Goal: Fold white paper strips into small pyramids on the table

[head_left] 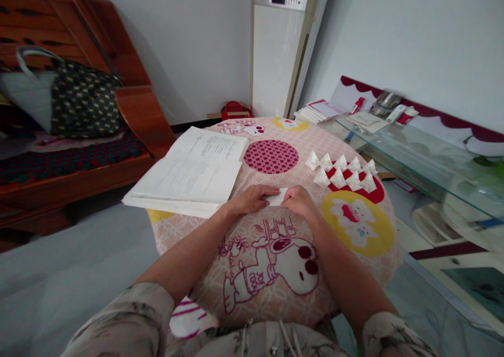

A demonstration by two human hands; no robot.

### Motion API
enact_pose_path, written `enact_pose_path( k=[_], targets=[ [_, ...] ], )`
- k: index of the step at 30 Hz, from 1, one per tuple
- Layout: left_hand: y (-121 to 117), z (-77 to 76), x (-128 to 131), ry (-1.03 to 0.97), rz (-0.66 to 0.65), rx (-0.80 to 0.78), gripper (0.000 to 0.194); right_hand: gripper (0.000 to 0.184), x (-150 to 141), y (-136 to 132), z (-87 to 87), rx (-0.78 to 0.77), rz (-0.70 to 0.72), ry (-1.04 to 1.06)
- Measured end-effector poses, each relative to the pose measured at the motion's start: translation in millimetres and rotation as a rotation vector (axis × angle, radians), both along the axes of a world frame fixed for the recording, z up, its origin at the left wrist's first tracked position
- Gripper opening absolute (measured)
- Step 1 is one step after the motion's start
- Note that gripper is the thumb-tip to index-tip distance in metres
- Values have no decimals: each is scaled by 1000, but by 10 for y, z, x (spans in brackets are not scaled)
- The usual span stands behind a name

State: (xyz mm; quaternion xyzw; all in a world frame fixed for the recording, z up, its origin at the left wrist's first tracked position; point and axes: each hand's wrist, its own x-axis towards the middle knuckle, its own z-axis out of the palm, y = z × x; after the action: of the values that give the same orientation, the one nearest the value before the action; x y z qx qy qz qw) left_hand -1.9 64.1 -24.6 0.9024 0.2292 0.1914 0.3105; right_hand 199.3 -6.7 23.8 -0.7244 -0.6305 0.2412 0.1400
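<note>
A small piece of white paper (277,197) lies on the round cloth-covered table between my hands. My left hand (252,198) holds its left end, with the fingers pressed against it. The right end is pinched in the curled fingers of my right hand (298,199). Part of the paper is hidden under the fingers, so its full shape does not show. To the right of my hands, several folded white paper pyramids (337,179) stand in two rows. An open book (192,173) with printed pages rests left of my left hand.
The patterned tablecloth (271,273) reaches close to my body. A glass-topped cabinet (425,163) stands right of the table, carrying a metal container and other small items. Behind are a stack of papers (317,112) and a tall white appliance (275,52). A wooden bench (136,110) holds a bag (84,100).
</note>
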Motion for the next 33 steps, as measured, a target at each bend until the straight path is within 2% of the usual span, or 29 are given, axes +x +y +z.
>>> enact_pose_path(
  k=[5, 7, 10, 11, 13, 17, 22, 25, 27, 30, 33],
  targets=[
    [-20, 15, -5, 34, 11, 45, 58, 17, 349, -36, -52, -68, -105, 142],
    [-30, 24, -2, 26, 18, 50, 57, 17, 388, -55, -69, -29, -123, 260],
    [-42, 11, 11, 11, 32, 53, 55, 17, 287, -58, -102, 90, -96, 438],
    [-47, 2, 17, 3, 39, 56, 55, 17, 228, -50, -115, 123, -54, 445],
    [-55, -16, 28, -13, 49, 59, 55, 12, 116, -23, -137, 159, 12, 330],
    [-46, -18, 13, -40, 18, 34, 61, 9, 20, 21, -158, 169, 57, 136],
    [0, 29, -69, -29, -49, 29, 73, 11, 50, 4, -142, 168, 52, 185],
    [-22, 58, -82, -17, -75, 37, 76, 9, 73, -8, -122, 117, 2, 299],
    [-67, 75, -55, -32, -27, 52, 77, 4, 100, -8, -109, 65, -87, 407],
    [-145, 102, 14, -79, 170, 69, 71, 9, 151, 2, -102, 52, -229, 480],
    [-192, 109, 70, -53, 338, 70, 54, 15, 184, 19, -118, 73, -256, 465]
  ],
)
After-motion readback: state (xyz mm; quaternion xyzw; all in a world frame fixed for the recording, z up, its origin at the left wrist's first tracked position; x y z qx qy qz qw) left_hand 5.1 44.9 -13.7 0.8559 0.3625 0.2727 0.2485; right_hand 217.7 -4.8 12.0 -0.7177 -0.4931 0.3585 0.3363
